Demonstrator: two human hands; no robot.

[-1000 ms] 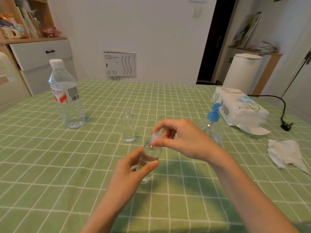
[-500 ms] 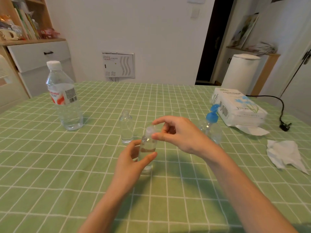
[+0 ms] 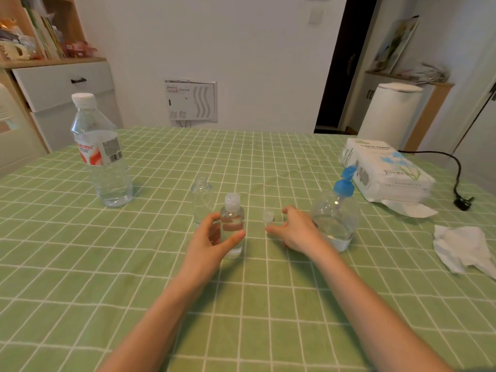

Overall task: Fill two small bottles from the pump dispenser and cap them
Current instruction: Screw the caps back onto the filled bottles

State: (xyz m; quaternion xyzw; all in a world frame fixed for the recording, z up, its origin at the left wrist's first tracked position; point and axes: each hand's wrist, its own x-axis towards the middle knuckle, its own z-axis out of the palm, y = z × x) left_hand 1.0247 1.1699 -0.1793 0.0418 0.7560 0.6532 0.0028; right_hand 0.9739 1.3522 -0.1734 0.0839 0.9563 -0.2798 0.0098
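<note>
My left hand (image 3: 208, 241) grips a small clear bottle (image 3: 232, 224) that stands upright on the green checked tablecloth, with liquid inside and a pale cap on top. Just behind it stands a second small clear bottle (image 3: 201, 198), uncapped. A loose pale cap (image 3: 268, 216) lies on the cloth to the right of the held bottle. My right hand (image 3: 298, 230) hovers low beside that cap, fingers apart, holding nothing. The pump dispenser (image 3: 336, 214), clear with a blue top, stands directly right of my right hand.
A large water bottle (image 3: 100, 154) stands at the left. A pack of tissue paper (image 3: 386, 171) lies at the right rear, a crumpled tissue (image 3: 464, 248) at the right edge, and a black cable with plug (image 3: 463, 202) beyond.
My right hand has let go of the cap on the held bottle and moved right and down toward the loose cap. The bottle now rests upright on the table.
</note>
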